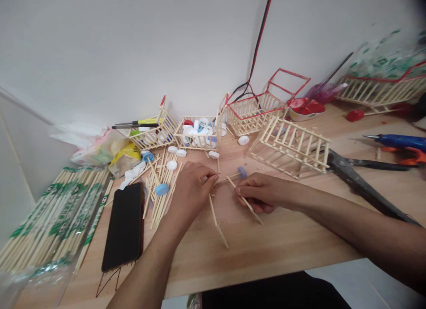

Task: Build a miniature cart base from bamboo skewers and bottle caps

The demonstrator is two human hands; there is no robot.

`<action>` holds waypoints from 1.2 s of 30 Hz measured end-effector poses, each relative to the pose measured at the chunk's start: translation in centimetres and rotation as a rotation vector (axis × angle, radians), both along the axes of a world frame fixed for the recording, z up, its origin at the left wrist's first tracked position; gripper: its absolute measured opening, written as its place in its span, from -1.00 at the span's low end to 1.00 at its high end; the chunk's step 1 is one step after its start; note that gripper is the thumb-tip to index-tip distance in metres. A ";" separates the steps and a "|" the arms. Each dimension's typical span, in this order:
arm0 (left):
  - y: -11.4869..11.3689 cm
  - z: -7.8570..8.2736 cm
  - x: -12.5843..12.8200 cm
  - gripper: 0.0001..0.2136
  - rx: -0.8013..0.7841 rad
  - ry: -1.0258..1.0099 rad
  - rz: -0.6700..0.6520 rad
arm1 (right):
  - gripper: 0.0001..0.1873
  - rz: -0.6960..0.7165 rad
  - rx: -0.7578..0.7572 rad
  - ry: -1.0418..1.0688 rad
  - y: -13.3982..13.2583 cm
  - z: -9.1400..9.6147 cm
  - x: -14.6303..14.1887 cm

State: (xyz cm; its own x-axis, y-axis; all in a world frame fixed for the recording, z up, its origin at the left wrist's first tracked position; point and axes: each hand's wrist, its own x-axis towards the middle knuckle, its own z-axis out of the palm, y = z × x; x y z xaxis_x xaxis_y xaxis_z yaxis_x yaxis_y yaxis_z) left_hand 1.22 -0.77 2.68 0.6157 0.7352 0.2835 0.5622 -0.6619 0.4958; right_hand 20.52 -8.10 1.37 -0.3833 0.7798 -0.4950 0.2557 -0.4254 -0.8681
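My right hand [259,191] pinches a thin wooden stick [245,201], which slants toward the table's front edge and has a bend or joint low down. My left hand [196,182] is closed, thumb and forefinger together; whatever sits between them is hidden. Between the hands, a stick with a blue-purple bottle cap [242,172] on its far end runs up to the left fingertips. Just below the left fingers, an angled pair of sticks [214,218] rests on the table. Loose sticks [163,207] and a light-blue cap [162,189] are left of my left hand.
Stick-built carts line the wall, one holding bottle caps [201,131], one red-rimmed [256,114], one bare [296,145]. Pliers [353,174] and a blue screwdriver-like tool [399,141] lie right. A phone [123,227] and wrapped chopsticks [56,216] lie left.
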 end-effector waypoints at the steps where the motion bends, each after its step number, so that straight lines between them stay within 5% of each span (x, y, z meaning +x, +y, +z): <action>1: 0.0 0.0 0.0 -0.91 0.000 -0.002 -0.004 | -0.64 0.002 -0.001 -0.008 0.0 0.0 0.0; 36: -0.4 -0.5 1.0 -0.90 0.068 0.145 -0.108 | -0.68 0.019 0.045 -0.012 0.0 -0.2 0.1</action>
